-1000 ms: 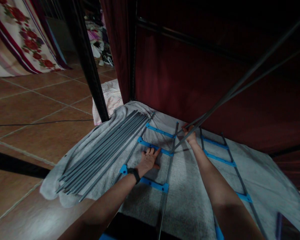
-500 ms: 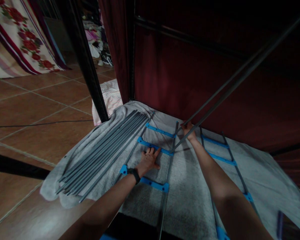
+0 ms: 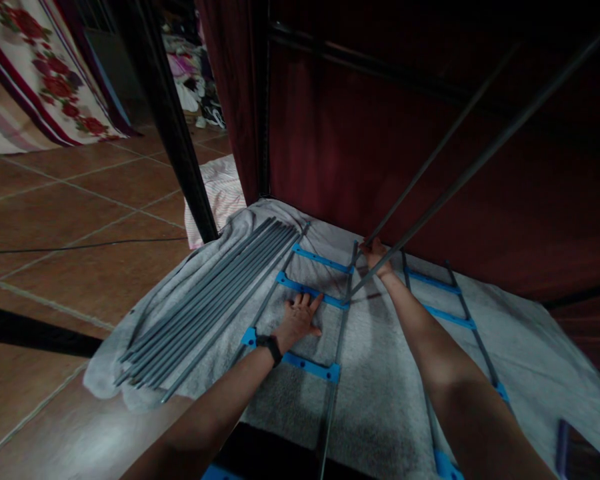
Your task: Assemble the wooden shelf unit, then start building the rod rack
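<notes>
My left hand (image 3: 300,319), with a dark watch on its wrist, lies with fingers spread; its fingertips touch a blue slotted crosspiece (image 3: 305,288). This piece joins two grey rods of a ladder-like frame lying on the grey blanket (image 3: 380,373). My right hand (image 3: 375,257) is closed around a slanting grey rod (image 3: 455,190) near the frame's far right corner. The lower end of that rod meets the crosspiece's right end. A thinner-looking second rod (image 3: 445,137) rises behind it from the same hand; whether both are gripped is partly hidden.
Several loose grey rods (image 3: 210,307) lie side by side at the left of the blanket. Another frame with blue crosspieces (image 3: 450,317) lies at the right, near a phone (image 3: 580,453). A black post (image 3: 180,147) stands at left; a dark red curtain (image 3: 330,147) hangs behind.
The two slanting rods have spread further apart at their upper ends. Both hands stay almost where they were.
</notes>
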Motion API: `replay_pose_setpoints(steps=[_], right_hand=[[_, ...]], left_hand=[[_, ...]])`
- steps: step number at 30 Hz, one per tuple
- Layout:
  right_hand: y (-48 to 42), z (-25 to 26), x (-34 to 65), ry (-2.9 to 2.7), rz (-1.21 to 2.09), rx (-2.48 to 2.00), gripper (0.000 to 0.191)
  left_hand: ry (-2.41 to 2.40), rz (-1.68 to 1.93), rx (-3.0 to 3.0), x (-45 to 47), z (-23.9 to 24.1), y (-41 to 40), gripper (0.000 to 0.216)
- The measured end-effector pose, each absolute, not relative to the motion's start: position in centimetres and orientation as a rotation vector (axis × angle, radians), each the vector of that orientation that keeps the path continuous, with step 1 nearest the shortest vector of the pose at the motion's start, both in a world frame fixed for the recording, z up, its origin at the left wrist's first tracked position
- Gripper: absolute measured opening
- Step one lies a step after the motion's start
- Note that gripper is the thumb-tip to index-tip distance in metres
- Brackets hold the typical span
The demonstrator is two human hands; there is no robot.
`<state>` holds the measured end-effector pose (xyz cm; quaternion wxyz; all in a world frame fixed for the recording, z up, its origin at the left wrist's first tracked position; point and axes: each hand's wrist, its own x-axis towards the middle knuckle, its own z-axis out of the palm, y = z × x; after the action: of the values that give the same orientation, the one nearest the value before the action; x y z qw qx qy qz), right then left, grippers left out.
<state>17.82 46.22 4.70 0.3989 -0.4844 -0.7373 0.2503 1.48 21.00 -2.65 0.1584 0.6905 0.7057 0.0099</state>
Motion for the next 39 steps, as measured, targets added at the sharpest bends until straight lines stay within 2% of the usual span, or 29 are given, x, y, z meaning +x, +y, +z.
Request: replay_pose_setpoints(steps=[17, 39], right_hand=[[46.0, 3.9, 18.3, -1.900, 0.434, -1.345, 0.017], [45.1, 4.3, 18.2, -1.881, 0.445, -1.428, 0.022]], left_hand=[[2.019, -0.014, 1.968, 1.4, -2.4, 21.0, 0.107], [2.039, 0.002, 1.977, 1.6, -2.1, 20.9, 0.102]])
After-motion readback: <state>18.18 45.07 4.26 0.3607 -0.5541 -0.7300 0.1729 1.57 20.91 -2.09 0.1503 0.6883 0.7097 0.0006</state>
